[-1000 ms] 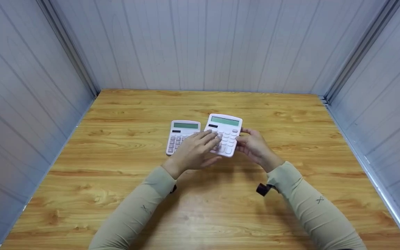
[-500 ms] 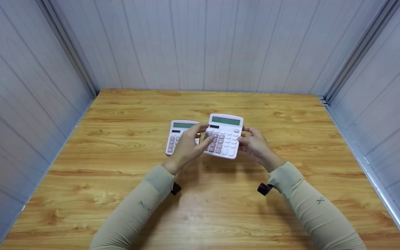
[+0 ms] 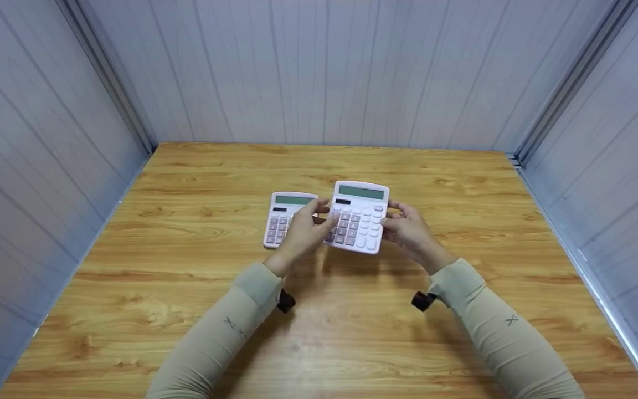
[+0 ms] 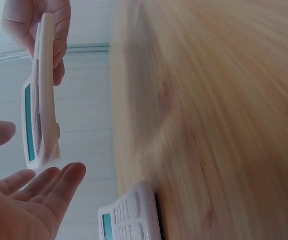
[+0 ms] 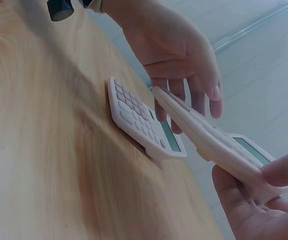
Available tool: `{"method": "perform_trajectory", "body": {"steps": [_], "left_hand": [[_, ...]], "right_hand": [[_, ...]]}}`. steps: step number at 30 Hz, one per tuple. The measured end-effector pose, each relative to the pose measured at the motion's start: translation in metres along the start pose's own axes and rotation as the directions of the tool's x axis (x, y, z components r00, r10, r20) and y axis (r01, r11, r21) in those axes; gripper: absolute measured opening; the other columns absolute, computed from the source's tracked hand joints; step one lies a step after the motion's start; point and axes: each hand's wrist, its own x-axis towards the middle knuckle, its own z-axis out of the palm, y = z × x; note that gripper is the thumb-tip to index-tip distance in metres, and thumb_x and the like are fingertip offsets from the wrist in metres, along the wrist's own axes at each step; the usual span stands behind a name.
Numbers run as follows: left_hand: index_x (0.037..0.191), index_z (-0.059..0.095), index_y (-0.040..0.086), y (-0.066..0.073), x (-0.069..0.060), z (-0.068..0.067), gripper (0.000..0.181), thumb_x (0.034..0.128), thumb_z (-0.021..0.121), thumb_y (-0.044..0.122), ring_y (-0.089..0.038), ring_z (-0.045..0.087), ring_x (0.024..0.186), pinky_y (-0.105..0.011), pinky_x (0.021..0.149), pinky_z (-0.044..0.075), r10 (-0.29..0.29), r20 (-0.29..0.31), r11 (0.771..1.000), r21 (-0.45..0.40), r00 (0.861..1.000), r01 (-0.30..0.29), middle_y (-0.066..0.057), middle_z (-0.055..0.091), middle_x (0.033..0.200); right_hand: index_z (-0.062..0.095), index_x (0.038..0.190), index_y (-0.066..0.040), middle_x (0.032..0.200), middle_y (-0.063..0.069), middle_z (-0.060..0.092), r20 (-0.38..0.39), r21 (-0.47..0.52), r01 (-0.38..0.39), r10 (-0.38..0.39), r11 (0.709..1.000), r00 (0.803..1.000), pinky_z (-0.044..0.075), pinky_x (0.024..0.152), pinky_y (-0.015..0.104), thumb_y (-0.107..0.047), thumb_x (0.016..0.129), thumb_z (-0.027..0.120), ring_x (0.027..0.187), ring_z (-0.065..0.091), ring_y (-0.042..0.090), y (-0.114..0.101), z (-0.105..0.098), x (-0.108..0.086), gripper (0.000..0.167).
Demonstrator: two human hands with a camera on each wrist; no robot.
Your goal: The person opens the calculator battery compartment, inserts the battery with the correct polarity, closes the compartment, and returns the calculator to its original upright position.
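A pale pink calculator (image 3: 356, 219) with a green-grey display is held up off the table, its keys facing up. My right hand (image 3: 410, 230) pinches its right edge, thumb on the front and fingers behind, as the right wrist view shows. At the opposite edge is my left hand (image 3: 303, 230), its thumb over the key side and its fingers (image 4: 58, 187) extended. The left wrist view shows a gap between that thumb and the calculator. A second matching calculator (image 3: 276, 226) lies on the table, partly hidden behind the left hand.
The wood-grain table (image 3: 186, 310) runs up to pale panelled walls (image 3: 297, 72) at the back and both sides. Small black wrist cameras (image 3: 423, 301) hang under both sleeves.
My left hand has come off the held calculator's keys, turned, and moved left to its left edge. The right hand keeps its hold, and the calculator has shifted only slightly.
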Motion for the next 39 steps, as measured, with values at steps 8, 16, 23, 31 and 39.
{"method": "perform_trajectory", "body": {"steps": [8,16,23,31,39], "left_hand": [[0.144,0.063,-0.005,0.001,0.005,0.005,0.045,0.1013,0.067,0.009,-0.022,0.065,0.103,-0.029,0.090,0.058,-0.093,0.039,0.994,-0.049,0.995,0.095,-0.020,0.071,0.127],[0.140,0.066,-0.006,0.001,0.008,0.008,0.042,0.0984,0.068,0.004,-0.020,0.064,0.101,-0.027,0.088,0.056,-0.117,0.032,0.993,-0.014,0.993,0.118,-0.020,0.072,0.127],[0.138,0.068,-0.006,0.001,0.012,0.011,0.042,0.0969,0.068,0.003,-0.024,0.066,0.106,-0.033,0.094,0.059,-0.119,-0.005,0.993,-0.017,0.993,0.119,-0.021,0.073,0.125],[0.135,0.070,-0.006,-0.002,0.019,0.022,0.037,0.1005,0.060,0.001,-0.018,0.065,0.102,-0.024,0.081,0.059,-0.170,0.000,0.983,-0.074,0.985,0.169,-0.019,0.072,0.124],[0.146,0.061,-0.010,-0.001,0.023,0.035,0.043,0.1058,0.052,0.005,-0.026,0.061,0.126,-0.039,0.115,0.053,-0.224,0.068,0.972,-0.060,0.972,0.228,-0.022,0.069,0.137]], "right_hand": [[0.033,0.161,0.008,0.118,0.012,0.068,-0.003,-0.023,-0.002,0.002,1.000,1.000,0.065,0.082,0.029,0.009,0.107,0.045,0.095,0.073,0.018,0.002,-0.002,0.003,0.056],[0.032,0.164,0.010,0.108,0.003,0.074,0.023,0.008,0.027,-0.027,1.000,0.999,0.064,0.079,0.026,0.007,0.109,0.045,0.090,0.074,0.014,0.003,-0.006,0.007,0.057],[0.042,0.159,0.010,0.102,0.000,0.077,-0.070,0.011,0.032,-0.031,0.999,0.997,0.065,0.076,0.025,0.005,0.109,0.048,0.087,0.075,0.012,0.005,-0.008,0.013,0.050],[0.055,0.149,0.011,0.107,0.004,0.073,-0.191,-0.037,0.007,-0.013,0.999,0.982,0.064,0.077,0.024,0.002,0.109,0.055,0.087,0.073,0.011,0.011,-0.014,0.024,0.041],[0.055,0.150,0.011,0.119,0.012,0.071,-0.227,-0.119,-0.039,0.011,0.992,0.974,0.063,0.081,0.025,0.004,0.107,0.054,0.091,0.071,0.012,0.018,-0.021,0.031,0.043]]}}
